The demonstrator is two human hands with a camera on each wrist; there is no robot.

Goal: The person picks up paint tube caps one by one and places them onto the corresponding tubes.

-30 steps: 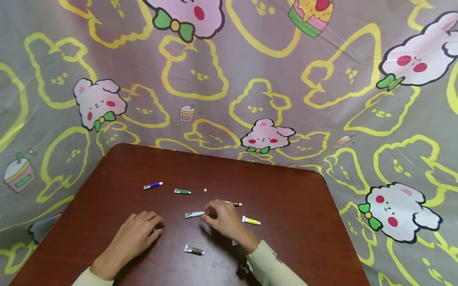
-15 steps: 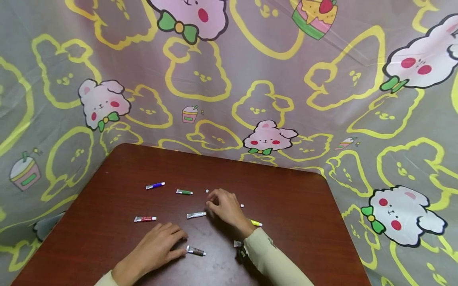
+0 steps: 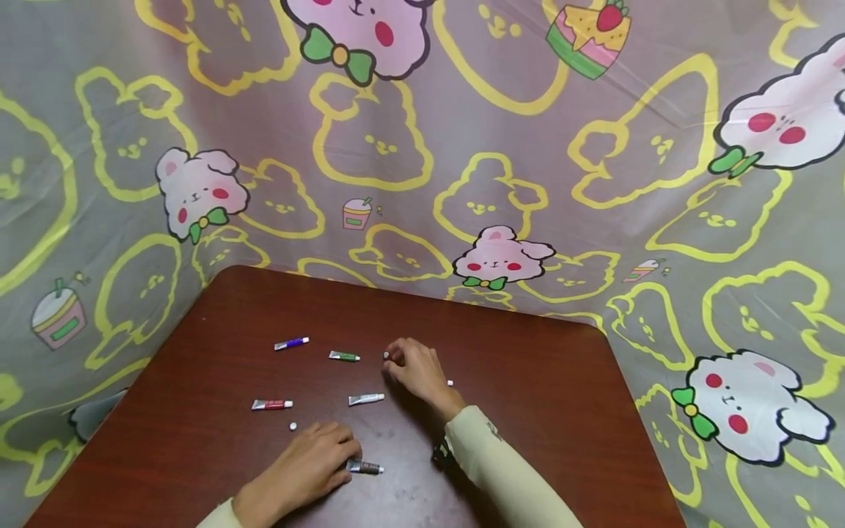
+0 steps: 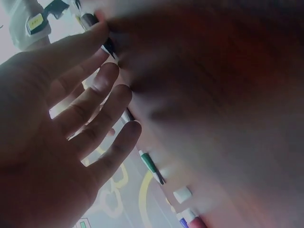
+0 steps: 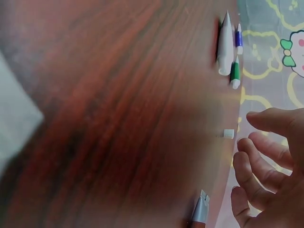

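My left hand reaches around the crimped end of a dark brown paint tube, which lies on the table with its white cap pointing right. In the left wrist view the thumb and fingers are apart. My right hand hovers at a small loose white cap, thumb and fingers spread around it; the right wrist view has this cap standing on the table between them. Between the hands lies a white paint tube. A brownish-red tube is mostly behind the right hand in the head view.
A red paint tube and another loose white cap lie left of the left hand. Green and blue tubes lie farther back. The brown table meets a patterned curtain behind and at both sides.
My left hand has moved right to the dark brown tube, uncovering the red tube and a loose cap. The right hand has moved back from the white tube to the other cap.
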